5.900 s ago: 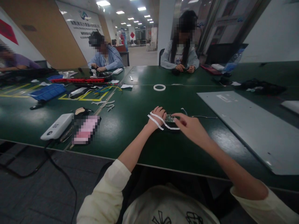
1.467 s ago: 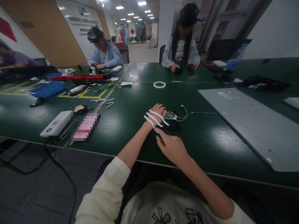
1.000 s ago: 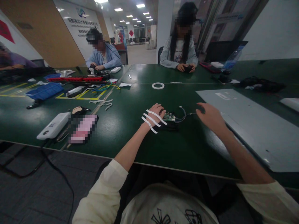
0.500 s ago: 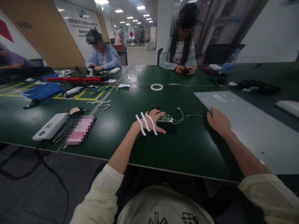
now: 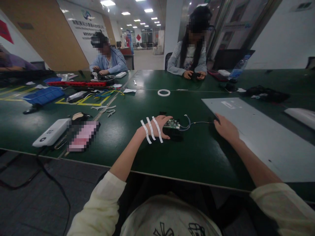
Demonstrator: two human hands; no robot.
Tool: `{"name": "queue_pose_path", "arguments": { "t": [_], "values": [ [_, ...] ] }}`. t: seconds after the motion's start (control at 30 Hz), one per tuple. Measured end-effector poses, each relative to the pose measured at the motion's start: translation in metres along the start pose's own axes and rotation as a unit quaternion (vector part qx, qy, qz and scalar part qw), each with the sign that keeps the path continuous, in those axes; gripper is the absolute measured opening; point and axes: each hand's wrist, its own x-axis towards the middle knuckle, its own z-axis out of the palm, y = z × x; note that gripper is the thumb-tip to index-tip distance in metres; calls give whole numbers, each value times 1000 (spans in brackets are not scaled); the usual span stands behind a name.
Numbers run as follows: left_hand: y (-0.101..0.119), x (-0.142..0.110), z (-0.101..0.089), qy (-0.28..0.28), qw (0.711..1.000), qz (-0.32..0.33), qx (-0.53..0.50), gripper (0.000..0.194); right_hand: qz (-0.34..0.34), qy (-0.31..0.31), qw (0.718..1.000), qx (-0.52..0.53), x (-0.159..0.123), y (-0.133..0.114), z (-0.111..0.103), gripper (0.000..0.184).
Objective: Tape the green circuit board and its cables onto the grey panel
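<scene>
My left hand [image 5: 154, 127], with strips of white tape across its back, lies with fingers spread at a small green circuit board [image 5: 173, 123]. Dark material shows beneath and around the board, too dim to name. From the board's right side runs a thin grey cable [image 5: 203, 122], with a loop near the board. It leads to my right hand [image 5: 226, 128], whose fingers are closed on its far end. What else those fingers may hold is hidden. The right hand is at the left edge of a light grey panel [image 5: 256, 137] on the table.
A roll of white tape [image 5: 163, 93] lies farther back on the green table. To the left are a pink-screened phone [image 5: 83, 136], a white power bank [image 5: 52, 132] and a blue tray [image 5: 43, 95]. Two people [image 5: 108, 59] sit opposite; another is at far left.
The camera view has shifted slightly. Both hands keep nearly the same places relative to the board, cable and panel.
</scene>
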Motion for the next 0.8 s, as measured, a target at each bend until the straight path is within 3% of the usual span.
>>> {"name": "queue_pose_path", "arguments": {
  "t": [0.2,0.37,0.6,0.8],
  "values": [
    [10,-7,-29,79,997,21,-2,97,-20,-26,999,4,-8,-7,-6,53],
    [22,-8,-58,94,994,57,10,97,-46,-44,997,31,-22,-21,-12,52],
    [36,0,-74,120,988,99,20,98,-125,-81,983,106,-59,-59,-25,58],
    [51,6,-96,154,978,134,43,97,-221,-111,954,173,-89,-97,-28,65]
  ]
}}
